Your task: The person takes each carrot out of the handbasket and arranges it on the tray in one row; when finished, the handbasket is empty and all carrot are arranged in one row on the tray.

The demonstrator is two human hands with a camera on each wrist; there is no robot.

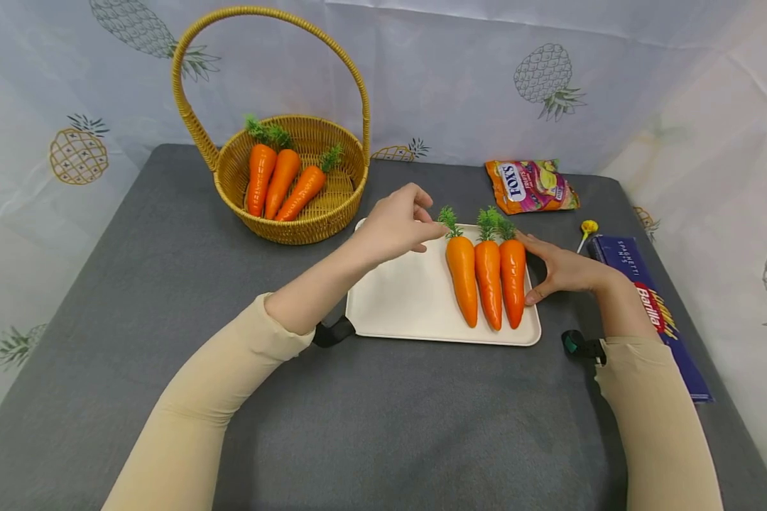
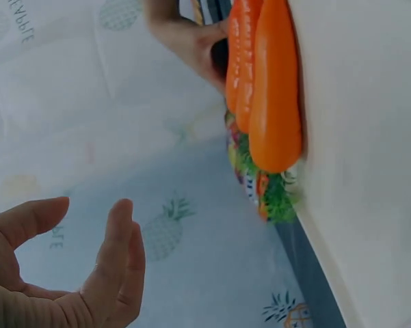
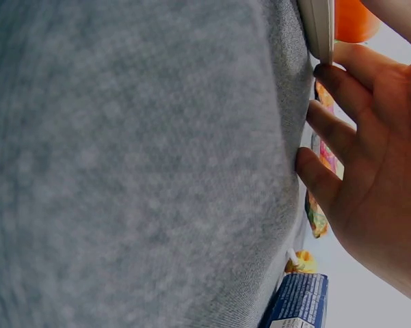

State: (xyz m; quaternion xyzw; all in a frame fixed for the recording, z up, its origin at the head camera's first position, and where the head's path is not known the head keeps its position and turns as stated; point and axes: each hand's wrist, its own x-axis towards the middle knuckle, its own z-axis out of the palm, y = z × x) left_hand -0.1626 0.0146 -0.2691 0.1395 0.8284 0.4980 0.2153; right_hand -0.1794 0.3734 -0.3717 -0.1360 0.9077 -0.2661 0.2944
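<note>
Three orange carrots with green tops lie side by side on the right part of a cream tray: a left carrot, a middle carrot and a right carrot. My left hand is over the tray's back part, its fingertips near the left carrot's leafy top. In the left wrist view a gap shows between thumb and fingers, with nothing held. My right hand is at the tray's right edge beside the right carrot. Its fingers are spread in the right wrist view; firm contact with the tray is hard to tell.
A wicker basket with a tall handle stands at the back left, three carrots inside. Behind the tray lies a Fox's candy bag. To the right are a yellow lollipop and a blue Barilla spaghetti box.
</note>
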